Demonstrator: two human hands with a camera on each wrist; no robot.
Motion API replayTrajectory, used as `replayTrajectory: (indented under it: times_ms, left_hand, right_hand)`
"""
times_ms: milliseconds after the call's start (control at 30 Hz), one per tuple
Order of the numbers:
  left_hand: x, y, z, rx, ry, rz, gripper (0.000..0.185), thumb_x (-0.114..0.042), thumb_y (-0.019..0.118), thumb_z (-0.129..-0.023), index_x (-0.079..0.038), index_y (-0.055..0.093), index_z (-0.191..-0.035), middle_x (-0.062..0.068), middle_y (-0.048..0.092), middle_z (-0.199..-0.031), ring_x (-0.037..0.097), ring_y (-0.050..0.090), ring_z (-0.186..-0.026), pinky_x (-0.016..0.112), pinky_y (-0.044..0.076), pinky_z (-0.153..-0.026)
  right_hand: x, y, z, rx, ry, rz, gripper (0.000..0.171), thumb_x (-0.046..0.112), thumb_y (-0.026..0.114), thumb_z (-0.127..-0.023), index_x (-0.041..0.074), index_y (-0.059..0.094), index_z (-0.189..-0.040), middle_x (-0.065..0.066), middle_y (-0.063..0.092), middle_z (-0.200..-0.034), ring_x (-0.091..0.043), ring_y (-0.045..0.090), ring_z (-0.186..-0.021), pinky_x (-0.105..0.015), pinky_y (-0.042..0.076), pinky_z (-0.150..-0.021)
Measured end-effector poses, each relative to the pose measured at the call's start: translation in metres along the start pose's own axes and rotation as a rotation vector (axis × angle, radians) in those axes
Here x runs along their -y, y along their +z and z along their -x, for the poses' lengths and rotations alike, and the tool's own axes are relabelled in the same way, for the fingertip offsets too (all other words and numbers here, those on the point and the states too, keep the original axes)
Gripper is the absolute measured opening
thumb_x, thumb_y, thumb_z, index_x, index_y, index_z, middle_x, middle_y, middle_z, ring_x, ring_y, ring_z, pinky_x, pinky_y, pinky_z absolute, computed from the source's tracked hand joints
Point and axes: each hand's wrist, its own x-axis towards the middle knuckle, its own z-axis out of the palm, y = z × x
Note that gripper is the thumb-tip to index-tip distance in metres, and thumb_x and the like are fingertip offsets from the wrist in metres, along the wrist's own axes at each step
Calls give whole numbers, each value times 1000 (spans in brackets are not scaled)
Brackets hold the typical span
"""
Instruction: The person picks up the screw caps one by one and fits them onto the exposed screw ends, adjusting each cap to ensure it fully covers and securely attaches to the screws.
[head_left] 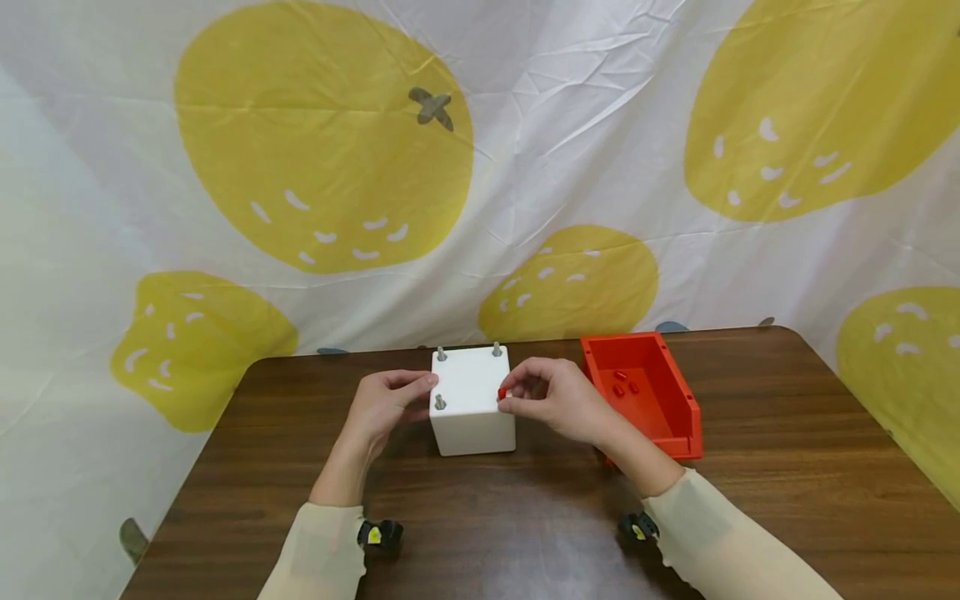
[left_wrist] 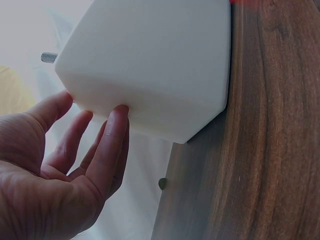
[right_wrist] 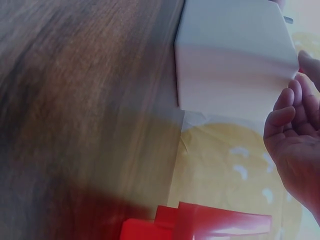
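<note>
A white cube block point(head_left: 472, 417) stands on the brown table point(head_left: 525, 517) with three bare threaded studs point(head_left: 439, 402) rising from its top corners. At the fourth corner, my right hand point(head_left: 516, 398) pinches a small red cap point(head_left: 501, 392) between thumb and fingertips. My left hand point(head_left: 422, 395) rests against the block's left side, fingers fairly straight, thumb at the top edge. The left wrist view shows those fingers point(left_wrist: 112, 140) touching the block's point(left_wrist: 150, 65) lower edge. In the right wrist view, the right hand point(right_wrist: 292, 125) curls beside the block point(right_wrist: 230, 55).
An open red bin point(head_left: 678, 392) sits just right of the block, with three small red caps point(head_left: 622, 385) inside; its edge point(right_wrist: 200, 225) shows in the right wrist view. A white cloth with yellow fruit prints point(head_left: 322, 142) hangs behind the table.
</note>
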Motion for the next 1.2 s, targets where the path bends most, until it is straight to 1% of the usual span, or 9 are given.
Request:
replayTrajectory:
  times_ms: [200, 333, 667, 767, 1033, 1200]
  left_hand:
    - [1, 0, 0, 0, 5, -4, 34, -18, 82, -97, 4, 76, -121, 19, 72, -122, 32, 72, -105, 48, 64, -90]
    - [0, 0, 1, 0, 5, -5, 34, -18, 82, -97, 4, 76, -121, 19, 72, -122, 33, 72, -106, 48, 64, -90]
    - [0, 0, 0, -3, 3, -12, 32, -18, 82, -97, 2, 77, -121, 18, 73, -123, 34, 71, -107, 51, 63, -92]
    - [0, 1, 0, -3, 3, -10, 32, -18, 82, -97, 3, 77, -121, 18, 72, -124, 33, 71, -107, 50, 63, -91]
    - [-1, 2, 0, 0, 1, 15, 35, -17, 81, -97, 5, 75, -123, 20, 71, -126, 31, 72, -106, 42, 66, -86]
    - [-1, 2, 0, 2, 2, 17, 35, -17, 81, -97, 6, 75, -123, 20, 71, -125, 30, 72, -105, 42, 66, -86]
  right_hand:
    - [2, -6, 2, -18, -9, -10, 23, 20, 91, -87, 16, 78, -105, 2, 73, -90, -22, 67, -82, -32, 60, -71]
    - [3, -12, 3, -19, -6, -16, 22, 20, 90, -89, 16, 78, -107, 1, 73, -91, -23, 67, -82, -33, 61, -71]
    - [2, -34, 8, -57, 36, 69, 23, 26, 88, -91, 23, 78, -111, 4, 73, -97, -22, 66, -85, -31, 59, -70]
    - [1, -43, 11, -69, 31, 83, 22, 25, 87, -92, 22, 77, -112, 4, 73, -97, -21, 66, -86, -31, 58, -70]
    - [-7, -65, 15, -112, 34, 105, 21, 26, 84, -95, 17, 77, -113, 2, 74, -99, -19, 66, -91, -29, 56, -74]
    - [-14, -75, 18, -137, 52, 170, 20, 23, 82, -97, 15, 76, -115, 1, 73, -99, -18, 66, -91, -27, 56, -71]
